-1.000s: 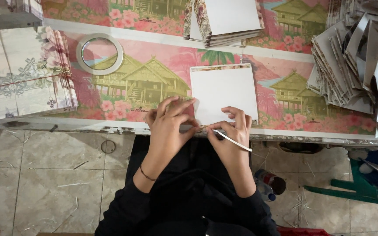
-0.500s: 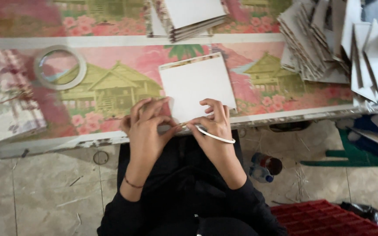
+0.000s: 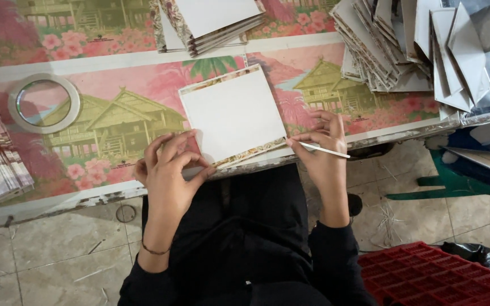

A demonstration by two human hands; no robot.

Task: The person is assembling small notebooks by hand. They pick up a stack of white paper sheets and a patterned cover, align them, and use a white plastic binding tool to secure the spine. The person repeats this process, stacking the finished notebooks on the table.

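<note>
1. A white square card (image 3: pixel 232 115), edged along two sides with a floral patterned strip, lay flat on the table (image 3: pixel 114 187) at its near edge, turned a little so that one corner pointed toward the person.
2. The left hand (image 3: pixel 168 170) rested at the card's near left corner, fingers bent and their tips pressing on the card's edge; it gripped nothing else.
3. The right hand (image 3: pixel 323 148) was at the card's near right corner, thumb and forefinger pinched on a thin white stick (image 3: pixel 324 149), whose tip touched the card's corner while its other end pointed off to the right, past the table's edge.
4. A roll of tape (image 3: pixel 44 103) lay flat toward the table's left side, well apart from the card.
5. A stack of finished cards (image 3: pixel 211 22) sat at the far edge, just beyond the white card.
6. Folded grey boards (image 3: pixel 404 45) were heaped at the far right corner.
7. A red crate (image 3: pixel 443 277) stood on the floor to the person's right.
</note>
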